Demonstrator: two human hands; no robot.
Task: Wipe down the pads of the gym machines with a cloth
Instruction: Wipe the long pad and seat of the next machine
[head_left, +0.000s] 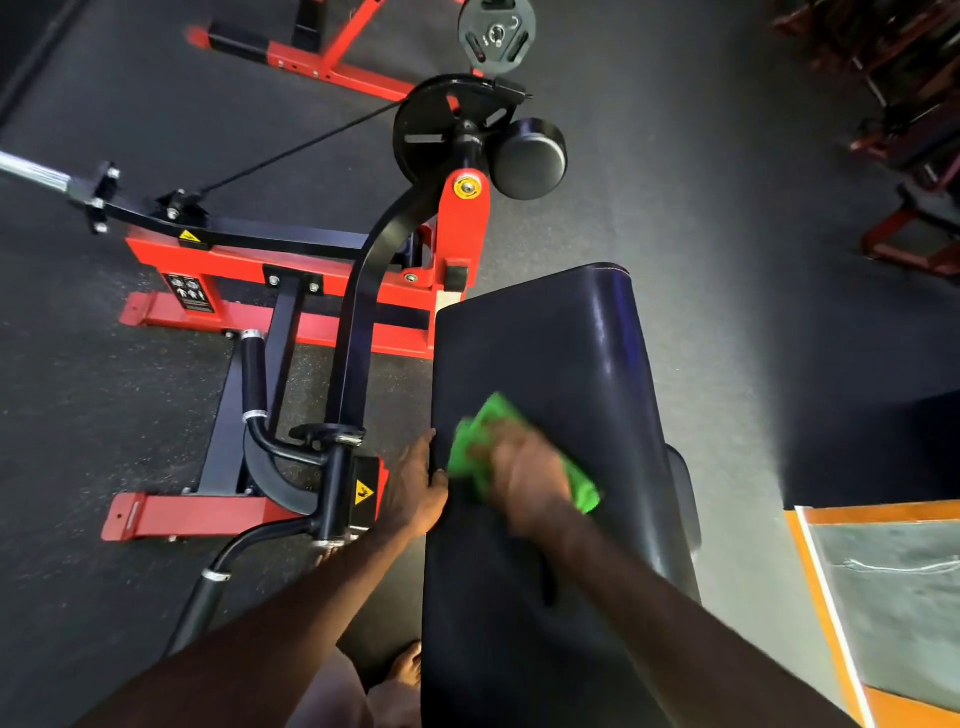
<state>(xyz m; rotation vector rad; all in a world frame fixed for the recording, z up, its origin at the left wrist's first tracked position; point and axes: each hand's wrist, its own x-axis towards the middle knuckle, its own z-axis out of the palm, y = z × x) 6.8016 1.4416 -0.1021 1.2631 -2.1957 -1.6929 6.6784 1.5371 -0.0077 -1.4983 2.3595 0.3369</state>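
Crumpled bright green cloth (519, 457) sits mid-way on the long dark padded vinyl bench pad (561, 353); soft, light, bunches easily, best held under a flat palm. Pad looks smooth, firm, probably slick. Right hand (530, 480) presses down on cloth, motion-blurred, finger spread can't tell. Left hand (415, 493) grips pad's left edge, thumb on top

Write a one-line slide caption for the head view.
Right hand presses a green cloth on the bench pad while the left hand holds its edge.
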